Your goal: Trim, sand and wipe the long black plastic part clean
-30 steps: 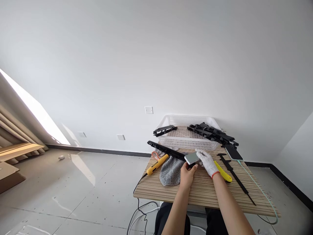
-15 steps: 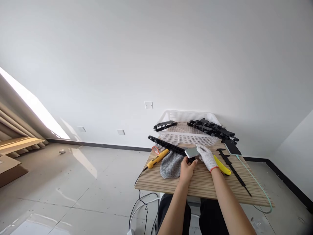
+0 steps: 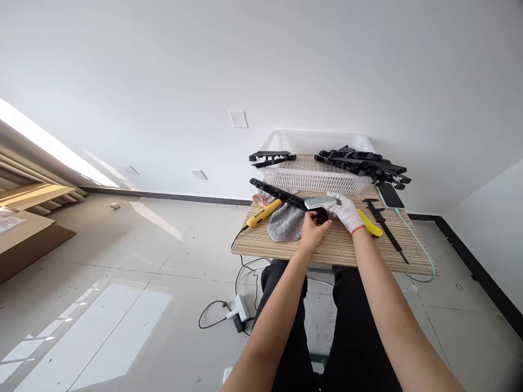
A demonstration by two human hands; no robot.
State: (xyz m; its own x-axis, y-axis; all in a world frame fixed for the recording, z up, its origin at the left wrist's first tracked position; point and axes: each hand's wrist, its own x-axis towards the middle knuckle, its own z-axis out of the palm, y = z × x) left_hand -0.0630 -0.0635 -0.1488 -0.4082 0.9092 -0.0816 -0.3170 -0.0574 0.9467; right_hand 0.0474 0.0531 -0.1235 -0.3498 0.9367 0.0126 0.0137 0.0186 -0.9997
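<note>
My bare left hand is closed on the near end of a long black plastic strip, which slants away to the left over the table. In a white knitted glove, my right hand grips a flat silver-grey block by its right end. The block lies over the strip's near end; whether they touch I cannot tell. Beneath the strip is a grey knitted cloth, with a yellow corded tool to its left. A yellow-handled knife lies right of the gloved hand.
Behind my hands, a white plastic basket holds several black plastic parts, some jutting over its rim. A black caliper and a phone with a green cable lie on the table's right. A power strip sits on the floor.
The view has tilted downward. The block has turned from showing its broad face to a flatter, more edge-on pose, while both hands keep their holds.
</note>
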